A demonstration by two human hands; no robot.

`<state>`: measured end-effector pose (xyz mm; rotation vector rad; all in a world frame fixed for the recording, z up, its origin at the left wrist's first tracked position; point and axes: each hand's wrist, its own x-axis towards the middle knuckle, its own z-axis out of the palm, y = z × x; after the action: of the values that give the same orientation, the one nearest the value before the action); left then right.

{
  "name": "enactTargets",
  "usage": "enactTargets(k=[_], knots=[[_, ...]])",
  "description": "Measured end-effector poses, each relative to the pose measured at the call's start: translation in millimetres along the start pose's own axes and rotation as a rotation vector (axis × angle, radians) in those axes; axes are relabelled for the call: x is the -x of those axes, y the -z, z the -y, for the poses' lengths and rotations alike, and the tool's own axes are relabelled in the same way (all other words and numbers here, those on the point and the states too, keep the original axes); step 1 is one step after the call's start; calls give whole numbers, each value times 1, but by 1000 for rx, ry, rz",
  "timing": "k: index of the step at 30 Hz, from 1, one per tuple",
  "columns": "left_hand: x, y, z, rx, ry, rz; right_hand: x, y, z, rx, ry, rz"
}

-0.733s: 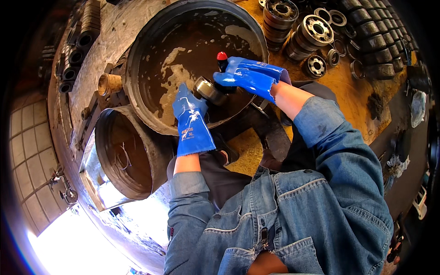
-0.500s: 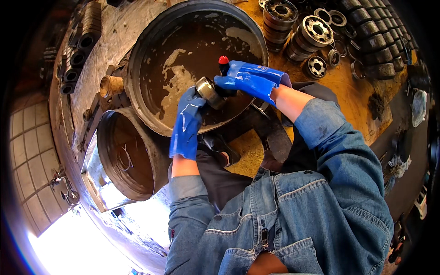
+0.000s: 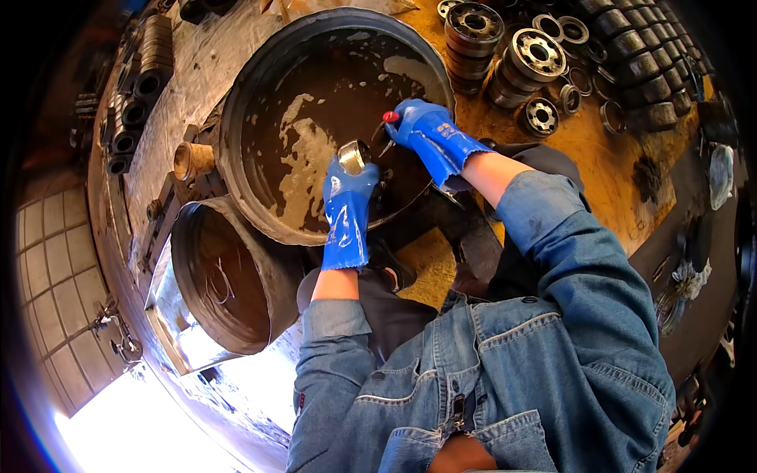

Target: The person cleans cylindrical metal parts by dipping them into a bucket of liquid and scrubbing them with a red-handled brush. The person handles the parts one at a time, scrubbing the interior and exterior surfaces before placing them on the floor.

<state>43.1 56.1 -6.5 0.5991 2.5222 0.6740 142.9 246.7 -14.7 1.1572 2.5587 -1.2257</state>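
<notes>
A shiny metal ring-shaped part [image 3: 354, 157] sits in my left hand [image 3: 347, 193], whose blue-gloved fingers are closed round it. It is held over a large round metal tub [image 3: 233, 169] of brown liquid with patches of foam. My right hand [image 3: 426, 131], also in a blue glove, is closed on a red-tipped tool [image 3: 390, 117]. Most of that tool is hidden by the glove, so its kind does not show. The right hand is over the tub's right side, apart from the metal part.
A smaller round drum [image 3: 272, 284] with a wire in it stands at the lower left of the tub. Stacked metal rings [image 3: 539, 54] and loose rings lie at the upper right, beside rows of dark cylinders [image 3: 643, 67]. A rusty cup [image 3: 193, 161] stands left of the tub.
My hands have drawn apart. The tool has come away from the metal part, and the left hand has moved slightly right and tilted the part's opening into view.
</notes>
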Motion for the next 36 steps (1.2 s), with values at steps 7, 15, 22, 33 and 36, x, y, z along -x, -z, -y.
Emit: enactTargets(k=[7,15,22,33,36], knots=[[9,21,-11,187,2,166,19,36,25,-444,253,226],[-6,10,18,287,-93,132,29,37,31,-429,156,100],[7,30,-2,481,95,234,39,35,40,-341,23,180],[4,36,7,622,-19,277,11,5,7,83,-94,28],[5,36,10,731,-7,277,16,16,11,-254,19,146]])
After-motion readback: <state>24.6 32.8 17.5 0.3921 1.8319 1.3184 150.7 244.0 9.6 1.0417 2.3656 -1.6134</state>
